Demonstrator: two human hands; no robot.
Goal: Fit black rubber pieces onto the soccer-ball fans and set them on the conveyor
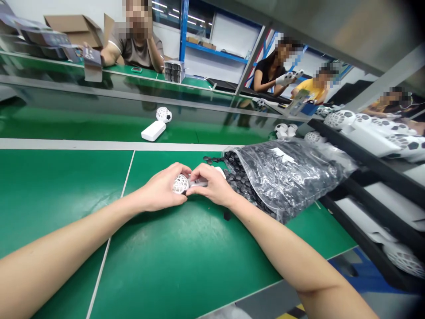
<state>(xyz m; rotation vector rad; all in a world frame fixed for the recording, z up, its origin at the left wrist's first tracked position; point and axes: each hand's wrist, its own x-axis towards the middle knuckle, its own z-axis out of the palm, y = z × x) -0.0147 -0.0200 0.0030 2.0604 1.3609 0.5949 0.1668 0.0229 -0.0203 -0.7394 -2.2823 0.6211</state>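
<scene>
Green worktop (66, 199) is bearing a clear bag of black hexagonal pieces (285, 177) at three o'clock; left hand (159, 188) and right hand (212, 184) are clamping their fingers on a white plastic lattice ball (180, 184) at centre, probably light and brittle, best held across its ribs.

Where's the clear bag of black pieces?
In the head view, the bag lies on the green bench, just right of the right hand.

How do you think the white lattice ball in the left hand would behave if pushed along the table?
It would probably roll, since the ball looks round. Its open lattice suggests it is light for its size, and the thin ribs may be fragile.
</scene>
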